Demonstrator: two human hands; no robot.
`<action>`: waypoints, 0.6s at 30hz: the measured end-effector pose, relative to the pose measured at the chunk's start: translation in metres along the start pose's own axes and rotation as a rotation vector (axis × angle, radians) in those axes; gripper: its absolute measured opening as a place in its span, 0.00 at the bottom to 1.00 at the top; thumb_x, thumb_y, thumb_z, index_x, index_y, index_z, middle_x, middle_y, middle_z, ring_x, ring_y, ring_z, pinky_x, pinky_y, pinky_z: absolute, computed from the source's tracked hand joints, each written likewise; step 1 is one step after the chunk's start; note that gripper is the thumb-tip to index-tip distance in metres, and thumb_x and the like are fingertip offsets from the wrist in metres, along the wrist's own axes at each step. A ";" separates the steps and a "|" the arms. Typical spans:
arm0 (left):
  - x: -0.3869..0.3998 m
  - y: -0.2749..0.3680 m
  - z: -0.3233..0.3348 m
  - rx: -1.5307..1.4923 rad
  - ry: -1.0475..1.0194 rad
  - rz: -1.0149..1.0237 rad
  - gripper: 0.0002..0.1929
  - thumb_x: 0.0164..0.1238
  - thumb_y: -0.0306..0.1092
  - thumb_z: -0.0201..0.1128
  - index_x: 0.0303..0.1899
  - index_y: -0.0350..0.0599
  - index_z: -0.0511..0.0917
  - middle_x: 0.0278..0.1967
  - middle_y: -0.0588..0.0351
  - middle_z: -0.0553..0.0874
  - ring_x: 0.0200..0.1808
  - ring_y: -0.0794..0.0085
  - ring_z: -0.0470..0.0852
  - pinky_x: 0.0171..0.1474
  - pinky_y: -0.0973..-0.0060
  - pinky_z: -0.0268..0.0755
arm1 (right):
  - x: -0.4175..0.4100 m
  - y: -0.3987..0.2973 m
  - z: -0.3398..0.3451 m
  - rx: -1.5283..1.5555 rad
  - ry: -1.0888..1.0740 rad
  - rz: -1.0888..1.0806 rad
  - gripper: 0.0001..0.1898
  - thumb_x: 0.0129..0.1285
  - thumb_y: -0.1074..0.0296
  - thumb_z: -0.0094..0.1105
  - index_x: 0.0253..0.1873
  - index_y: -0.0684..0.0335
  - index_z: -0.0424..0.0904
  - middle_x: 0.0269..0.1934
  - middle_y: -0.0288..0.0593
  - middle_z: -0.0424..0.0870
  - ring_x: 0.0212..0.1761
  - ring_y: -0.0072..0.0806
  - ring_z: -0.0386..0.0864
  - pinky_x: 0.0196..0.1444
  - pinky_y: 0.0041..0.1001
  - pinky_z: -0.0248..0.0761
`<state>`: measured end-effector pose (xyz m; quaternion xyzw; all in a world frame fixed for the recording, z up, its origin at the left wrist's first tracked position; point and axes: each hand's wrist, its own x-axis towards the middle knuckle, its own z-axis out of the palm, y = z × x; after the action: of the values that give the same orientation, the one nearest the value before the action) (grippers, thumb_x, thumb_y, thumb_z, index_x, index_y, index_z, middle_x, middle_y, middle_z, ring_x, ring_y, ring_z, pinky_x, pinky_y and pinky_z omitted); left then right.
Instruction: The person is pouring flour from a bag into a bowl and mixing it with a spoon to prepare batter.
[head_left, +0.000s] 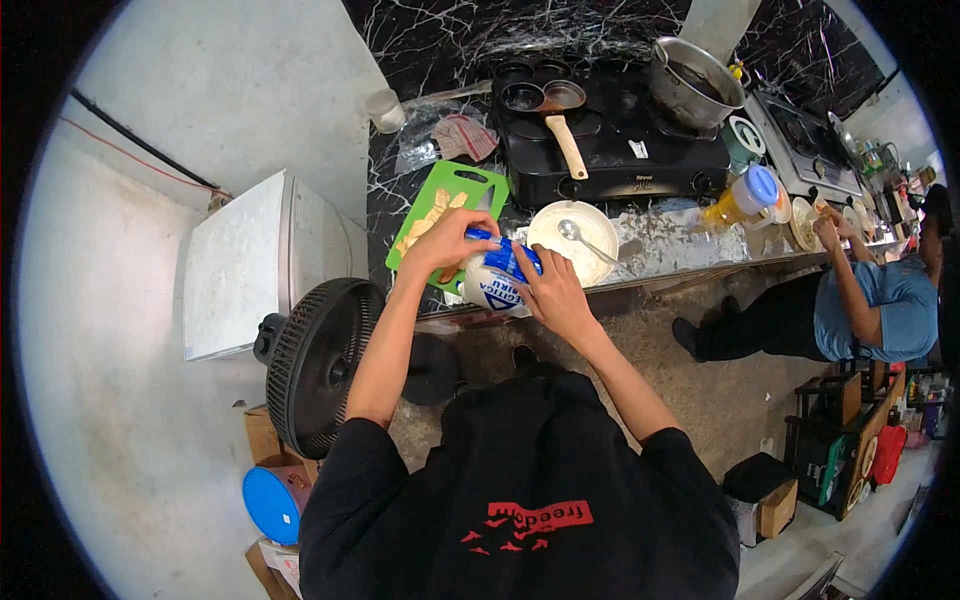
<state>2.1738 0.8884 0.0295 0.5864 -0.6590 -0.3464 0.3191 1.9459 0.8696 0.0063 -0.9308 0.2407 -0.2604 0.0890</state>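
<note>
My left hand (453, 241) and my right hand (553, 288) both grip the folded top of a blue and white plastic flour-type bag (495, 281) at the counter's front edge. Under and left of the bag lies a green cutting board (480, 180) with pale sliced pieces (421, 225) on it; a knife blade shows in part near its handle hole. To the right of the bag sits a white bowl (546, 219) of pale batter or powder, with a metal spoon (592, 246) resting in it. What the bag holds is hidden.
A black gas stove (600, 169) bears a multi-cup pan (566, 142) and a large metal pot (694, 90). A striped cloth (465, 137) lies behind the board. Right stands a pitcher of yellow liquid (739, 199). Left is a black fan (322, 367); another person (874, 307) works at far right.
</note>
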 end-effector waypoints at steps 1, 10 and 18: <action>0.001 -0.001 0.001 0.030 0.008 0.011 0.11 0.52 0.27 0.67 0.38 0.36 0.80 0.34 0.50 0.86 0.37 0.68 0.84 0.42 0.73 0.73 | 0.001 -0.001 -0.002 0.002 -0.001 -0.002 0.30 0.57 0.68 0.57 0.66 0.61 0.62 0.47 0.53 0.73 0.47 0.44 0.72 0.51 0.37 0.65; -0.006 0.001 0.012 0.342 0.171 0.122 0.09 0.50 0.24 0.63 0.35 0.41 0.83 0.31 0.49 0.85 0.36 0.58 0.84 0.40 0.67 0.74 | 0.032 0.047 0.014 0.195 -0.264 0.006 0.14 0.54 0.68 0.61 0.44 0.67 0.73 0.33 0.55 0.80 0.37 0.45 0.80 0.37 0.38 0.72; -0.017 -0.030 0.023 0.503 0.305 0.399 0.09 0.48 0.23 0.61 0.34 0.40 0.83 0.33 0.52 0.86 0.34 0.63 0.85 0.38 0.71 0.77 | 0.033 0.046 0.008 0.033 -0.382 -0.060 0.09 0.54 0.74 0.55 0.41 0.65 0.73 0.31 0.54 0.80 0.33 0.46 0.81 0.33 0.40 0.74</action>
<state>2.1733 0.9052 -0.0084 0.5515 -0.7699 -0.0125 0.3209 1.9564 0.8135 0.0012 -0.9685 0.1873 -0.0855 0.1402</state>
